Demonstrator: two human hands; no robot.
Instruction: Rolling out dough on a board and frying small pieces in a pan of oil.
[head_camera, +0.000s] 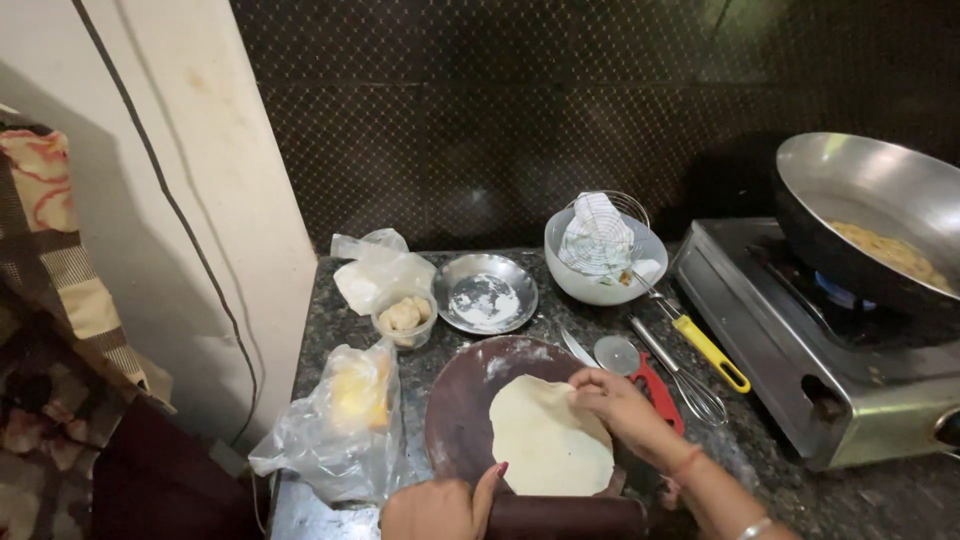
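A thin round sheet of pale dough lies on a dark round rolling board. My right hand pinches the dough's upper right edge with its fingertips. At the bottom of the view my left hand grips the left end of a dark wooden rolling pin, which lies across the board's near edge. A red-handled round cutter rests just right of the board, beside my right hand.
A small bowl of dough pieces, a floured steel plate, a white bowl with a wire skimmer, a whisk, and plastic bags crowd the counter. A gas stove with a steel wok stands right.
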